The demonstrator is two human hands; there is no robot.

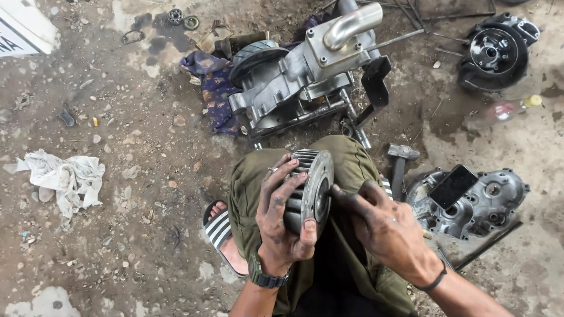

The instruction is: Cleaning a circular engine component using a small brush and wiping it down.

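Both hands work over my lap: my left hand (pixel 282 217) grips the finned metal pulley (pixel 309 189), my right hand (pixel 382 226) fingers its face. Beyond my knees lies the engine casing (pixel 299 79) on the dirt floor (pixel 135 235).

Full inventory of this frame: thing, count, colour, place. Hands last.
finned metal disc: 1, grey, on the lap, held on edge
engine block: 1, silver, ground ahead of the knees
patterned cloth: 1, purple, under the engine's left side
round engine cover: 1, black, top right
crankcase cover: 1, grey, ground at right
phone: 1, black, lying on the crankcase cover
hammer: 1, dark, beside the right knee
rag: 1, white, ground at left
bearings: 2, dark, top centre-left
striped sandal: 1, black and white, on the foot
left hand: greasy, grips the disc's fins
right hand: greasy, fingertips on the disc's face
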